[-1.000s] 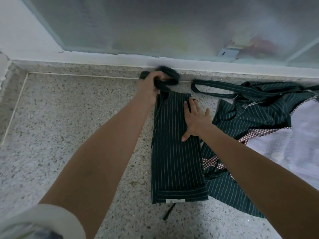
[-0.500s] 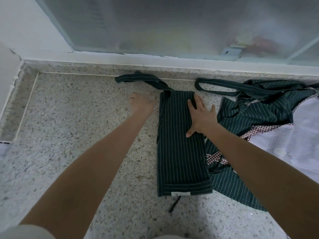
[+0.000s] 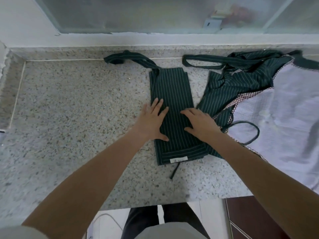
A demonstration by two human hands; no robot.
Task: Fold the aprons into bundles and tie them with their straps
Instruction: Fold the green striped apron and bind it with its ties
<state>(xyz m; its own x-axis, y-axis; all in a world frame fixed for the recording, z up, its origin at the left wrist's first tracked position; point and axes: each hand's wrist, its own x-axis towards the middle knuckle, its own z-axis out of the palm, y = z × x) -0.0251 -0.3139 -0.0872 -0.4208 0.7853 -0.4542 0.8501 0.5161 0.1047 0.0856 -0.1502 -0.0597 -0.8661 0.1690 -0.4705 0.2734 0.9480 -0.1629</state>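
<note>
head view: folded apron (image 3: 170, 94), a long dark pinstriped cloth strip, lies mid-bench (image 3: 69, 118). left hand (image 3: 151, 122) has dropped the strap (image 3: 127, 58), which now trails flat toward the wall, and joined the right hand (image 3: 201, 124); both press flat, fingers released, likely ready to roll. second apron (image 3: 241, 78) lies rumpled beside, on speckled stone.
</note>
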